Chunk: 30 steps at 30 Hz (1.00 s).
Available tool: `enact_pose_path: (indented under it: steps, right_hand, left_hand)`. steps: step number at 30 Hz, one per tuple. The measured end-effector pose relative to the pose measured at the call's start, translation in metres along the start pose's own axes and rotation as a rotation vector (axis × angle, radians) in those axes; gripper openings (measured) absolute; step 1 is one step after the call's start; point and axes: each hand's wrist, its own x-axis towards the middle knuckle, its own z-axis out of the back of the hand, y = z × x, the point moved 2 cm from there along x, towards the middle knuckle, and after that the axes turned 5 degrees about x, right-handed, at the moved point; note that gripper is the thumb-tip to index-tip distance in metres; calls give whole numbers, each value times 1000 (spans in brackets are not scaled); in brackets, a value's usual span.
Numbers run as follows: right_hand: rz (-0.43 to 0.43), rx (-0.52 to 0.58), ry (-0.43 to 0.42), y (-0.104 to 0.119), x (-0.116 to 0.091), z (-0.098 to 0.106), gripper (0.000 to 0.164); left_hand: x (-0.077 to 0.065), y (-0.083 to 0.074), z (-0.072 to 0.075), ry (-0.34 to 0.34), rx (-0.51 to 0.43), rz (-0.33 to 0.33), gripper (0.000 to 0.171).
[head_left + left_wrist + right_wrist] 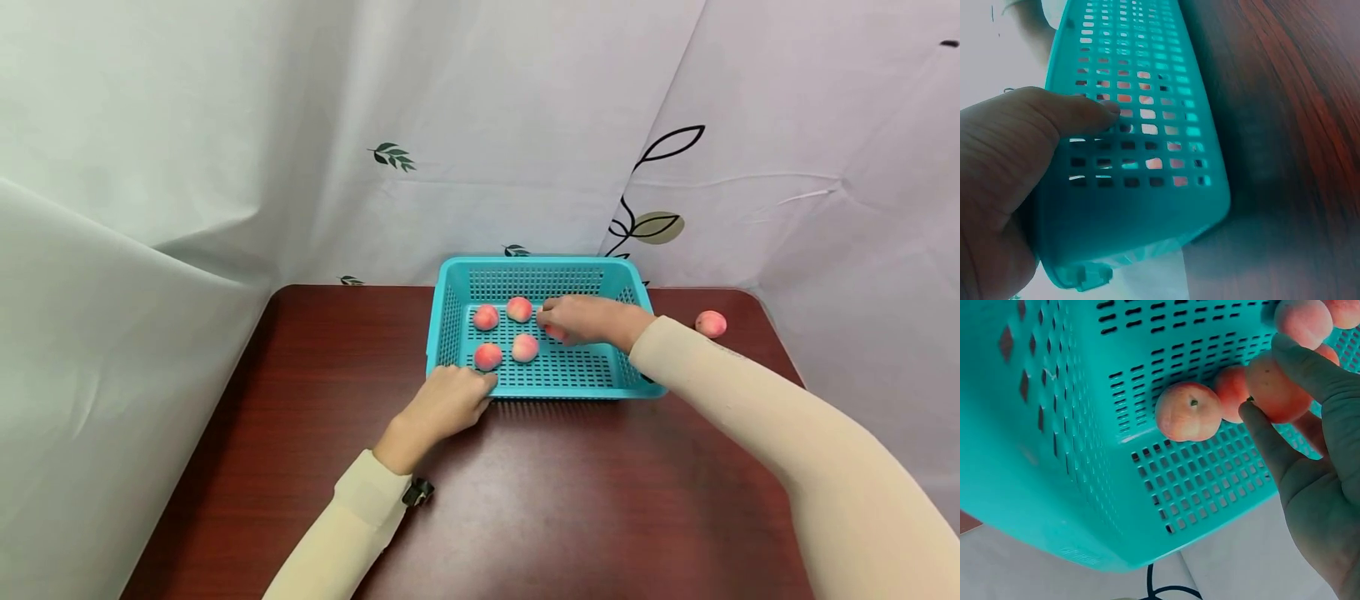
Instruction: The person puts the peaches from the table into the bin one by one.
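A turquoise plastic basket (525, 392) with slotted walls stands on the table, several pink-and-cream peaches (487, 357) lying on its floor. At the near left corner my left hand (450, 402) grips the rim; the left wrist view shows the thumb (1079, 112) pressed on the outer wall of the basket (1129, 219). Inside the basket, my right hand (581, 318) holds a peach (1277, 389) between thumb and fingers. Other peaches (1189, 411) sit close beside it in the right wrist view. In the head view the hand partly covers the held peach.
One more peach (710, 323) lies on the table to the right of the basket. The dark red wooden table (570, 492) reaches toward me. Behind it hangs a white curtain (480, 125) with leaf prints, close to the basket's far side.
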Motion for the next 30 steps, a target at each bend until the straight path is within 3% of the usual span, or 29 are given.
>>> enact_pose_path:
  steps: [8, 17, 30]
  right_hand:
    - [-35, -15, 57, 2, 10, -5, 28]
    - [-57, -27, 120, 8, 21, -14, 38]
    - [-156, -2, 208, 9, 20, -15, 43]
  left_hand:
    - [2, -10, 6, -41, 11, -15, 25]
    - [-2, -16, 4, -29, 106, 1, 25]
    - [1, -20, 2, -13, 95, 22, 24]
